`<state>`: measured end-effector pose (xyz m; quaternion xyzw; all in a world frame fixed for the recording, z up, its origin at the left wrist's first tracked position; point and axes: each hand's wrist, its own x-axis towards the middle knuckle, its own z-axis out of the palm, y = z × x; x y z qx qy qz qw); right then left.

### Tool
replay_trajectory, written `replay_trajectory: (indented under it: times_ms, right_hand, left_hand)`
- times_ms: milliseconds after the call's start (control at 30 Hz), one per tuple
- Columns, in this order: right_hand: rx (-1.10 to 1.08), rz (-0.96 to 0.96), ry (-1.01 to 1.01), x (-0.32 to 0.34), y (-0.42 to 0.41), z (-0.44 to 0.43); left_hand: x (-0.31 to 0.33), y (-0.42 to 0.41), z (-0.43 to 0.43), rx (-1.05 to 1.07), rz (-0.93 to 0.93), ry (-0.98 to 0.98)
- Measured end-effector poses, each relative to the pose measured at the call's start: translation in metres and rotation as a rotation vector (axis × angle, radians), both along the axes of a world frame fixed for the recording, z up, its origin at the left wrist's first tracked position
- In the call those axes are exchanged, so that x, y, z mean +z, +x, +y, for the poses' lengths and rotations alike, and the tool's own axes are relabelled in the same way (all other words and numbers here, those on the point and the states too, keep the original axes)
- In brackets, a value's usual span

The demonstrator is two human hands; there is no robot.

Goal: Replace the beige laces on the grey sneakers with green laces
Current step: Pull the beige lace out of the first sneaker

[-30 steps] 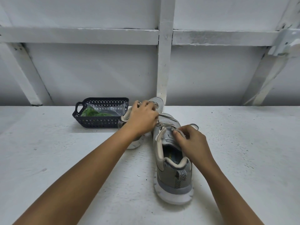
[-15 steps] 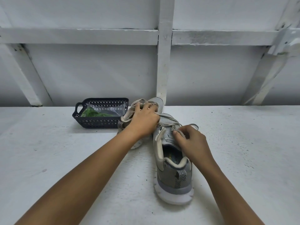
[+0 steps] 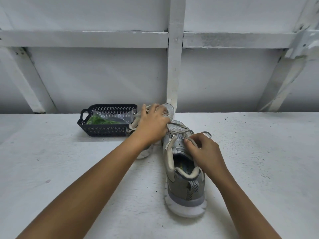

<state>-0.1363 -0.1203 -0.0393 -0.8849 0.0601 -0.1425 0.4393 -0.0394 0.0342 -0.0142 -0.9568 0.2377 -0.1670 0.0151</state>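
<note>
Beige lace (image 3: 179,131) was pinched by both hands over the near sneaker (image 3: 184,169) on the worktop (image 3: 51,161): left hand (image 3: 151,125), right hand (image 3: 203,152). An uneven tug risked jamming it in an eyelet. Green laces (image 3: 101,120) lay in the basket (image 3: 103,131).

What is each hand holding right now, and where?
The right hand pinches the beige lace near the top eyelets of the near sneaker. The left hand grips lace farther forward.

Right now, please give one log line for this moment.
step: unlacing | left hand: on beige lace | right hand: pinching lace | near sneaker | green laces: in basket
</note>
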Motion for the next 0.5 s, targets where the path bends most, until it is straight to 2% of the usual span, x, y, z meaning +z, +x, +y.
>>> replay_trajectory:
  times_ms: [67,167,233,367,433,500]
  right_hand:
    - [0.001,0.001,0.004,0.000,0.000,0.000]
    - [0.001,-0.003,0.000,0.000,0.000,-0.001]
    - [0.001,-0.004,0.000,0.000,0.000,-0.001]
    - [0.002,-0.011,-0.012,-0.001,0.000,-0.001]
    - [0.000,-0.013,-0.025,-0.001,0.000,-0.001]
    - [0.003,-0.011,-0.027,0.000,0.000,-0.001]
  left_hand:
    - [-0.007,-0.001,-0.004,-0.009,0.003,0.089]
    - [-0.008,0.000,-0.005,0.003,-0.012,0.105]
    - [-0.003,0.000,-0.002,0.048,-0.062,0.035]
    - [0.016,0.010,0.014,0.274,-0.198,-0.244]
    - [0.019,0.012,0.019,0.285,-0.210,-0.239]
    - [0.017,0.010,0.016,0.179,-0.161,-0.152]
